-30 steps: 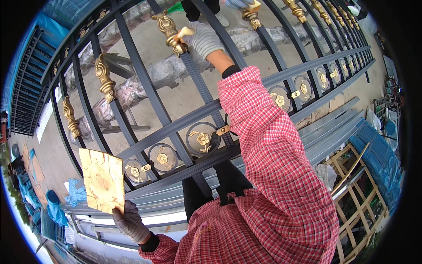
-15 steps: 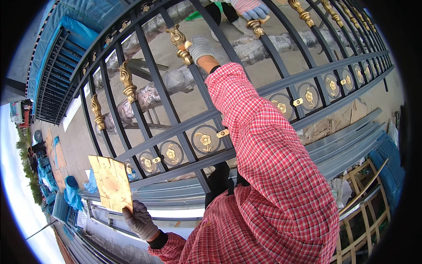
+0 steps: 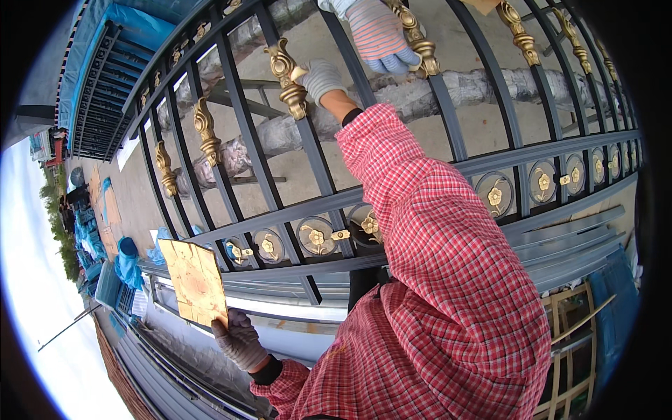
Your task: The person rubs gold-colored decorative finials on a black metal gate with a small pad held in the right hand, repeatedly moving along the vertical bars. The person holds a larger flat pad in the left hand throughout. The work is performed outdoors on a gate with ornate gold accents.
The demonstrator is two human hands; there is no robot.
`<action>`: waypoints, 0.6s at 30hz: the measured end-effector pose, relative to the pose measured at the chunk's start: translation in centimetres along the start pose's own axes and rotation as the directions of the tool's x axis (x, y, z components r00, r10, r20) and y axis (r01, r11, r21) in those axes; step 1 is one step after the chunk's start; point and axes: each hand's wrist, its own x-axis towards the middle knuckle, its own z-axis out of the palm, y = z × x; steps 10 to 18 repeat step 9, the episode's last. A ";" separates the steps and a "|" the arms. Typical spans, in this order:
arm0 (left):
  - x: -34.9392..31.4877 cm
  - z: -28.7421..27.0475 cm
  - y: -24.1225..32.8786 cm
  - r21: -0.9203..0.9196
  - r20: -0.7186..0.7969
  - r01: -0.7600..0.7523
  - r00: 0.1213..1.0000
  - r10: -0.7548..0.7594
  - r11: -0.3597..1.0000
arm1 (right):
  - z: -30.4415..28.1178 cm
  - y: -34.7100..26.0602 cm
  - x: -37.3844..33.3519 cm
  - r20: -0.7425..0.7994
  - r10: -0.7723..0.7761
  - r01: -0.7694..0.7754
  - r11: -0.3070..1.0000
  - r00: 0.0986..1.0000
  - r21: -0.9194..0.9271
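My gloved left hand grips the lower corner of a piece of cardboard with gold-coloured stains, held up beside the railing. At the black metal railing, my right hand in a grey glove reaches over to a gold scroll ornament on one of the bars. Between its fingers is a small pale sponge-like piece, touching or very close to the ornament's right side. Its exact kind is too small to tell.
Across the railing, a co-worker's striped-gloved hand holds a pale piece against another gold ornament. Wrapped rolls lie beneath the bars. Grey metal profiles and a wooden lattice lie at right. Railing panels lean at far left.
The view has shifted a little. The co-worker's hand has come further into view, to the left side of its ornament. My right hand stays at the same ornament; my left still holds the cardboard.
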 end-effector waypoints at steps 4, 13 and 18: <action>-0.7 3.7 -1.3 0.034 0.022 -0.022 1.000 0.021 0.999 | -1.2 -0.5 2.6 -0.024 0.050 -0.054 0.975 0.998 -0.217; -0.1 5.1 -1.9 0.006 0.029 -0.042 0.999 0.042 0.999 | -0.9 2.4 2.2 0.223 0.023 0.022 0.980 0.975 -0.198; -0.1 5.1 -1.9 0.006 0.029 -0.042 0.999 0.042 0.999 | -0.9 2.4 2.2 0.223 0.023 0.022 0.980 0.975 -0.198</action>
